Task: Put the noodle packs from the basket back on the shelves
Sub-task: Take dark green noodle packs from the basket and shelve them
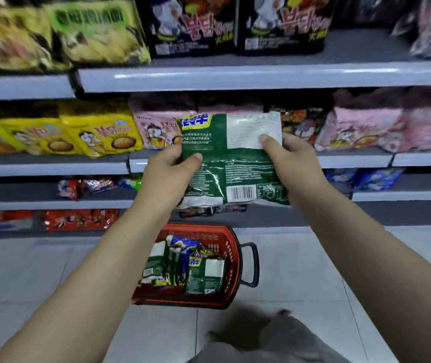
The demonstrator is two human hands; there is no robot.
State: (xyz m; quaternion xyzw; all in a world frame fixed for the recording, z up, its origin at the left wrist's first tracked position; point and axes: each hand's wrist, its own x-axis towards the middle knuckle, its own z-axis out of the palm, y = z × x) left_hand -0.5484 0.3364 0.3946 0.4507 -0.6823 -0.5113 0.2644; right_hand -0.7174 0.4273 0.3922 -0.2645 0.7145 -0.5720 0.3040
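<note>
A green noodle pack (232,163) with a white label and a barcode faces me back side out, held in front of the middle shelf (353,160). My left hand (168,176) grips its left edge, thumb on the pack. My right hand (291,163) grips its right edge, thumb on the white label. Below on the floor stands a red basket (231,238) with a black handle. Inside it lie several more noodle packs (185,268), green and blue.
Shelves fill the view: black and green-yellow packs on the top shelf (261,74), yellow and pink packs on the middle one, red and blue packs lower down. White floor tiles (314,271) surround the basket. My grey trouser leg (274,344) shows at the bottom.
</note>
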